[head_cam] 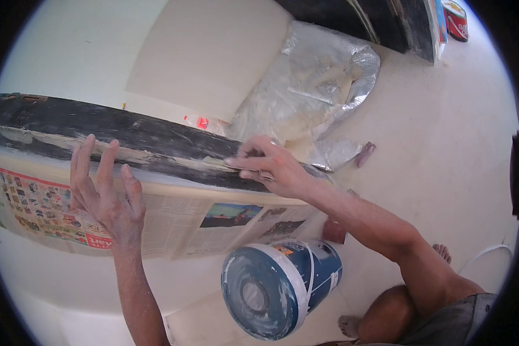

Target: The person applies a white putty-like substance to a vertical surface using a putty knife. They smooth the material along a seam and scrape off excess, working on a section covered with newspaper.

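Observation:
A long black panel [155,132] with a rough, pale filler strip [129,151] along it crosses the view from the left to the middle. My right hand [270,166] pinches a thin, flat piece, apparently a folded sheet, against the strip near its right end; the fingers hide much of it. My left hand [106,197], dusty and with fingers spread, is raised over the panel's near edge and holds nothing. Newspaper [168,225] covers the surface below the edge, behind that hand.
A blue bucket [259,294] with a smeared lid stands below the newspaper. Crumpled silver foil sheeting [307,86] lies beyond the panel, near a red-labelled plastic bottle [202,123]. Reddish-brown scraps [365,154] are on the floor, and a red can [457,24] stands at top right.

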The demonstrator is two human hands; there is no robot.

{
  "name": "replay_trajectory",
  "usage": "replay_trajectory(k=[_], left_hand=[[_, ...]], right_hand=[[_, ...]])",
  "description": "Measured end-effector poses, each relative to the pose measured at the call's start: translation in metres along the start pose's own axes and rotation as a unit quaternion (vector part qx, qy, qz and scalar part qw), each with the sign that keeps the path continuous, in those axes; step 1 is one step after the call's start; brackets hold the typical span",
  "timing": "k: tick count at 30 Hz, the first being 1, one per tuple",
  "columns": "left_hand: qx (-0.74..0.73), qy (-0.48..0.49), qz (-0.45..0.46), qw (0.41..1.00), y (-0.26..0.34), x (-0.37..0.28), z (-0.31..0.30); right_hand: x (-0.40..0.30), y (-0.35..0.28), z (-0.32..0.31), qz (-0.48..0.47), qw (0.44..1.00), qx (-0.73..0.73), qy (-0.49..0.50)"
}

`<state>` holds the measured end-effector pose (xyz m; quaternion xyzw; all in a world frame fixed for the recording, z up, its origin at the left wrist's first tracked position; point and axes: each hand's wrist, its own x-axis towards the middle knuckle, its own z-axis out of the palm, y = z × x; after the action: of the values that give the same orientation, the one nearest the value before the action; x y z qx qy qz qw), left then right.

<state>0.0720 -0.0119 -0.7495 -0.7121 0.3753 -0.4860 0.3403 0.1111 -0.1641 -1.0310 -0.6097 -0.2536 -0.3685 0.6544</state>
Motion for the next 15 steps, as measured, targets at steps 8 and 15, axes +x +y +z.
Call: replay_trajectory(k=[8, 15], left_hand=[[-0.019, 0.036, -0.046, 0.998, -0.005, -0.002, 0.003], [-0.023, 0.036, -0.009, 0.999, 0.002, -0.01, -0.002]], right_hand=[[-0.002, -0.005, 0.002, 0.029, 1.0, 0.003, -0.002], [-0.008, -0.005, 0.001, 0.018, 0.999, -0.032, 0.016]])
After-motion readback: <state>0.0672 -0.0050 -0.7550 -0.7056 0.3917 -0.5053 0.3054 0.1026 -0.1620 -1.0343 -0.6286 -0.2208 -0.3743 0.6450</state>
